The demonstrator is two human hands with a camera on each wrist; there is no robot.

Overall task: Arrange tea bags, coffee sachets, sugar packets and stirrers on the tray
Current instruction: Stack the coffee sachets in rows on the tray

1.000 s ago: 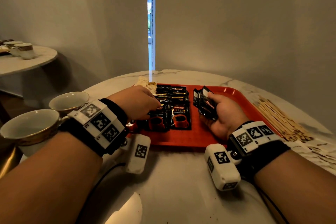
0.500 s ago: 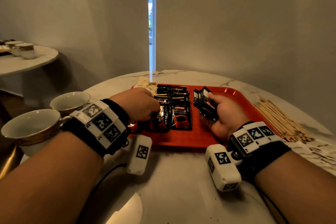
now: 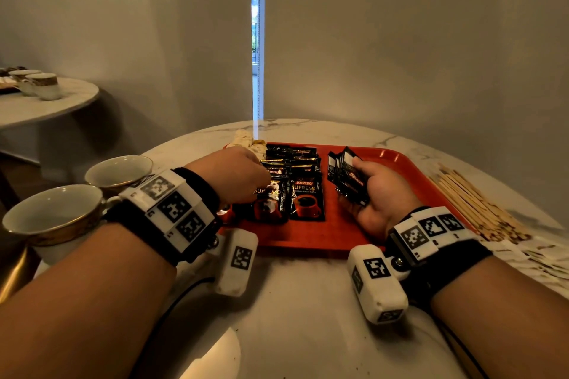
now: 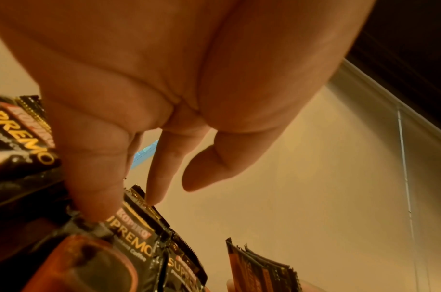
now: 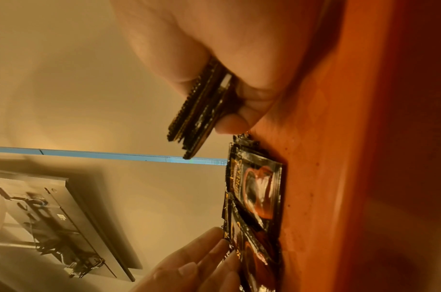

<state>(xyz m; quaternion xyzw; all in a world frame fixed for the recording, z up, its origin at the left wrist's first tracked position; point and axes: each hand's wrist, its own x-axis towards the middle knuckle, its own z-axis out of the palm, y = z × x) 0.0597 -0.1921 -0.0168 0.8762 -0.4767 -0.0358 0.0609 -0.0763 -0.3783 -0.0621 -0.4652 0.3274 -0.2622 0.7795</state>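
coffee sachets [image 3: 306,186] lie in two overlapping rows on the left half of the red tray [image 3: 311,235], black packs with a red cup printed on them, reading kopiko supremo. the tray sits on a round marble table [image 3: 308,311].

the left hand [image 3: 229,174] is over the left row, fingers bent down onto a sachet; in the left wrist view its fingertips [image 4: 94,207] press the top of a pack, and the thumb stands clear of it. whether any finger is hooked under an edge is hidden by the hand itself. the left row is partly covered by that hand from the head view.

the right hand [image 3: 380,197] rests on the tray, palm turned inward, gripping a stack [image 3: 346,175] of sachets on edge between thumb and curled fingers. the right wrist view shows only the serrated ends of the stack [image 5: 197,110] poking out past the thumb; how many packs it holds cannot be counted.

pale packets [image 3: 249,141] at the tray's far left corner are half hidden behind the left hand and too dim to read. wooden stirrers [image 3: 471,203] lie in a heap on the table right of the tray, off it. paper packets [image 3: 535,255] beside them are cut by the frame edge and blurred. two cups [image 3: 86,197] stand left of the tray, the nearer one partly behind the left wristband.
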